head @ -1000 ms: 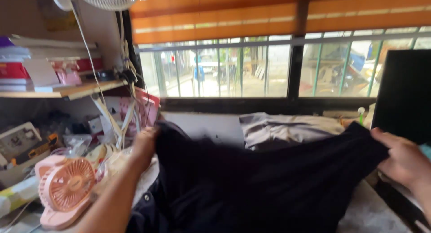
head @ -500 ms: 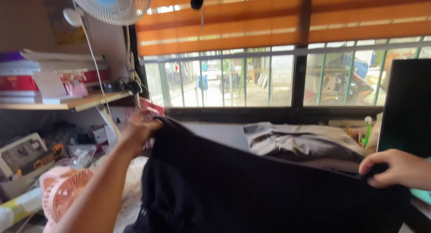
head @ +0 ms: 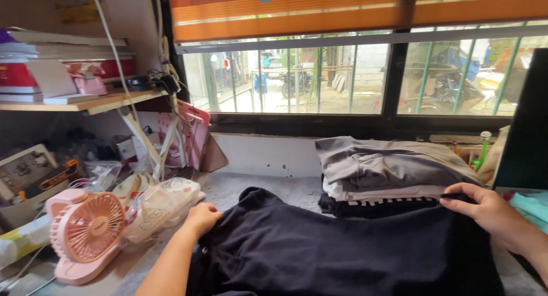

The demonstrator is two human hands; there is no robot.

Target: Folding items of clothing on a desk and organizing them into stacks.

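Observation:
A black garment (head: 342, 250) lies spread on the grey table surface (head: 240, 185) in front of me. My left hand (head: 202, 218) grips its left edge, low against the table. My right hand (head: 485, 207) pinches the garment's upper right edge, close to a stack of folded clothes (head: 388, 170) in grey, white and black that sits behind the garment.
A pink desk fan (head: 85, 230) and a clear plastic bag (head: 160, 205) lie at the left. A wooden shelf (head: 85, 105) holds books and boxes above clutter. A dark screen (head: 528, 130) stands at the right. A barred window (head: 319, 79) with orange blinds runs along the back.
Both hands have lowered the black garment from held up in the air down onto the table. The folded stack behind it has come into full view.

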